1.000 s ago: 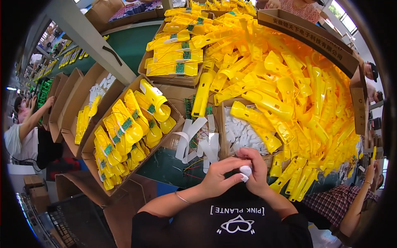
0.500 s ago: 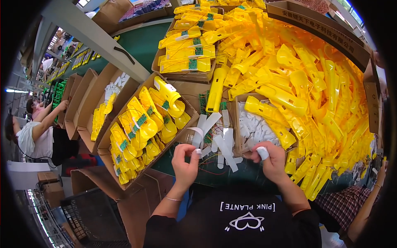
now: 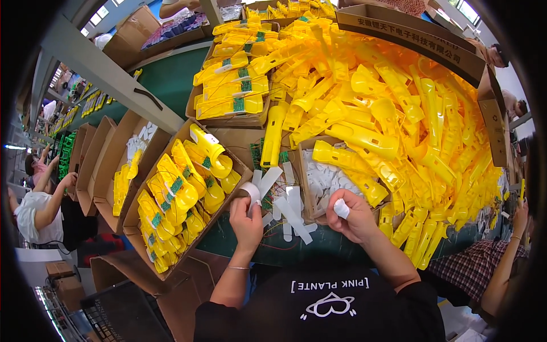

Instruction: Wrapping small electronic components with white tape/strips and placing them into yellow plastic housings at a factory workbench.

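Note:
At the table's near side my left hand (image 3: 246, 223) is closed, its fingertips against a curled white strip (image 3: 247, 190) that looks like tape. My right hand (image 3: 354, 219) is curled in a pinch by the near edge of a small box (image 3: 307, 191) of white pieces (image 3: 327, 176); anything between its fingers is hidden. Both thumbs carry a white wrapping. Between the hands lie loose white strips (image 3: 292, 212), thin wires and green circuit boards (image 3: 255, 153). Beyond them rests a long yellow plastic shell (image 3: 274, 134). More yellow shells (image 3: 336, 157) lie across the small box.
A large heap of yellow shells (image 3: 433, 131) fills the right, with cardboard walls (image 3: 410, 37) behind it. Cardboard boxes of shells fitted with boards stand left (image 3: 242, 165) and at the back (image 3: 228, 121). A metal post (image 3: 114, 74) rises at left. Other people work at both sides.
My left hand has moved forward to the curled white strip, and its fingers now meet it. My right hand has shifted slightly forward, still curled. The whole view has swung a little.

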Tool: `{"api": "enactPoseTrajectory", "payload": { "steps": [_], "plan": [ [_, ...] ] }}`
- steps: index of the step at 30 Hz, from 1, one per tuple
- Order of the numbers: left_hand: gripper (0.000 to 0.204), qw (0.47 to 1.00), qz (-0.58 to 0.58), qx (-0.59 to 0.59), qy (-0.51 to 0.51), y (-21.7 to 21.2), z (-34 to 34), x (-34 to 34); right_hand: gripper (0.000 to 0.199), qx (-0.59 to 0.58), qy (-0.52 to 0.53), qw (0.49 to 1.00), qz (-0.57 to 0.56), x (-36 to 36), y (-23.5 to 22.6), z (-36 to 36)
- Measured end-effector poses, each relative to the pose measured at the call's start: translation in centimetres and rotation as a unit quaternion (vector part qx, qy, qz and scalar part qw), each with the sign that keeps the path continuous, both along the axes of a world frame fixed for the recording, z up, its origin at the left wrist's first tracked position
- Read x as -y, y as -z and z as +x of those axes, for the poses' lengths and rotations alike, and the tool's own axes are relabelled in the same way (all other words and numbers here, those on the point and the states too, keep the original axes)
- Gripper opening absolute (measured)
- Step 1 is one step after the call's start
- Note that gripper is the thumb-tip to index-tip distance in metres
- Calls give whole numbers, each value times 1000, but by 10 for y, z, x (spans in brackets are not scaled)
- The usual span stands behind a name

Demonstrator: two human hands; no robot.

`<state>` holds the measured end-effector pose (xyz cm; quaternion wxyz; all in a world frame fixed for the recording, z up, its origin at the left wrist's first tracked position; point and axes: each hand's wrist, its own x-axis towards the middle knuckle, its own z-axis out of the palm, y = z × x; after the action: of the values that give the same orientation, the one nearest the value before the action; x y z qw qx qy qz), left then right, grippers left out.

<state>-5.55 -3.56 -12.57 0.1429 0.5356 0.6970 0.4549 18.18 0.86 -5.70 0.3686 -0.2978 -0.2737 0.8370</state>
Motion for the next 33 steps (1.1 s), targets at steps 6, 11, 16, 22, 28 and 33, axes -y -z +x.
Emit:
{"api": "enactPoseTrajectory", "payload": {
  "steps": [6, 11, 16, 22, 28, 33],
  "plan": [
    [5, 953, -14, 295, 72, -30, -11, 5, 14, 7, -27, 999, 28, -5, -1, -1],
    [9, 927, 2, 373, 40, -40, -20, 11, 11, 27, -16, 999, 33, -8, -17, -9],
    [11, 919, 7, 395, 7, -40, -36, 21, 10, 76, -89, 977, 179, -19, 1, -1],
    [14, 870, -23, 492, 19, -42, -32, 30, 9, 324, -119, 773, 533, -40, -15, -56],
    [20, 830, -60, 553, 48, -39, -27, 35, 19, 370, -129, 742, 545, -51, -1, -83],
    [23, 851, -60, 521, 17, -29, -31, 40, 23, 437, -77, 653, 614, -62, 4, -77]
  ]
}}
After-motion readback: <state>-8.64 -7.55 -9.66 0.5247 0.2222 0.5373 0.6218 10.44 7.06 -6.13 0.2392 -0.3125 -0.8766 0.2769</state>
